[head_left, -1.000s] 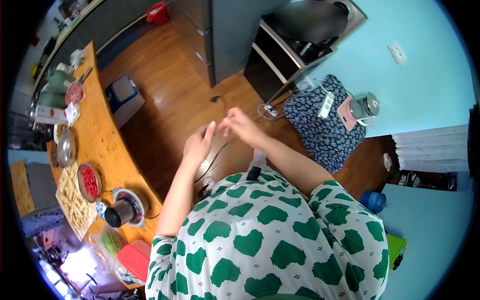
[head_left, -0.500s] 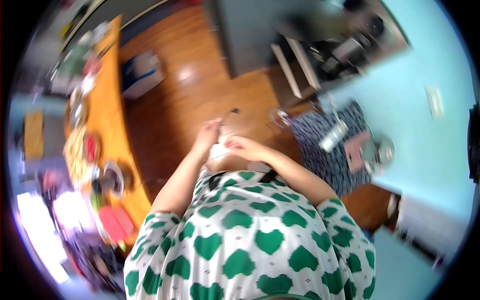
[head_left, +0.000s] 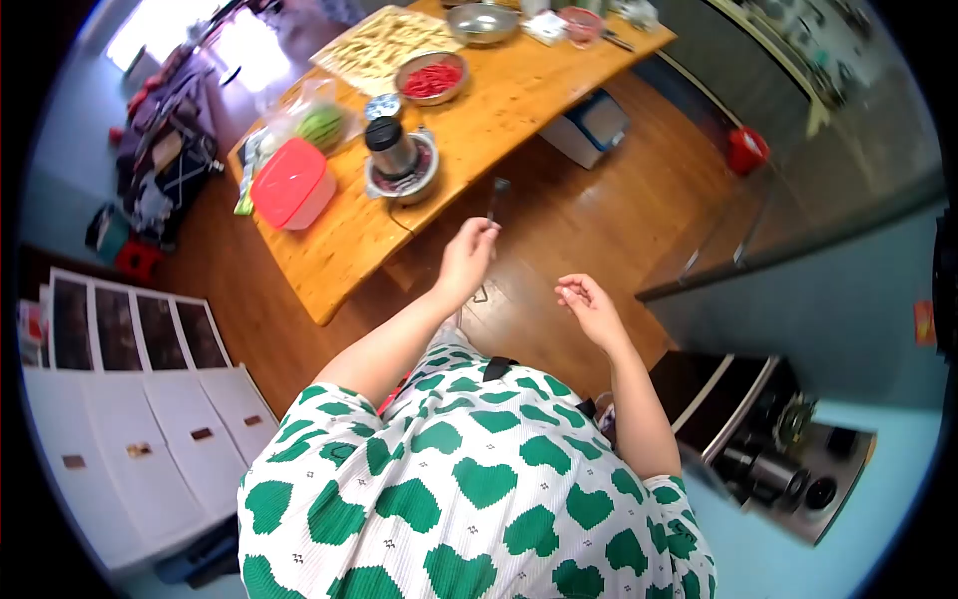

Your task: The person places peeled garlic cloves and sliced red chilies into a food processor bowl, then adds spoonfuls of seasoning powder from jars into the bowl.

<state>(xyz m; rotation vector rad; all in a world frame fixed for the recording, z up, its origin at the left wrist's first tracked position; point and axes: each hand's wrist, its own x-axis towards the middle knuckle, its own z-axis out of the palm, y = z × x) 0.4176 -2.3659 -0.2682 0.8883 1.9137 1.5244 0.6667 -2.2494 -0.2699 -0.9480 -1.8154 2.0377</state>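
My left hand (head_left: pixel 467 262) is closed around the handle of a thin metal utensil (head_left: pixel 498 192), whose small dark head points away from me; whether it is a spoon or a fork I cannot make out. Apart from it, my right hand (head_left: pixel 593 307) hangs over the floor with fingers loosely bent and nothing seen in them. Beyond my left hand, on the wooden table (head_left: pixel 329 282), a food chopper (head_left: pixel 391 150) with a black top sits in a steel bowl (head_left: pixel 427 178). Behind it stands a bowl of red strips (head_left: pixel 432 80).
A red-lidded container (head_left: pixel 294 185) and a green item in a plastic bag (head_left: pixel 321 128) lie near the table's left end. Cut pale pieces cover a tray (head_left: pixel 384 48) at the back. Under the table stands a white-and-blue box (head_left: pixel 589 130). White drawers (head_left: pixel 140 439) are at left, a stove (head_left: pixel 788 469) at right.
My view has swung left from the stove side to face the table. My hands have moved apart, the left still gripping the utensil.
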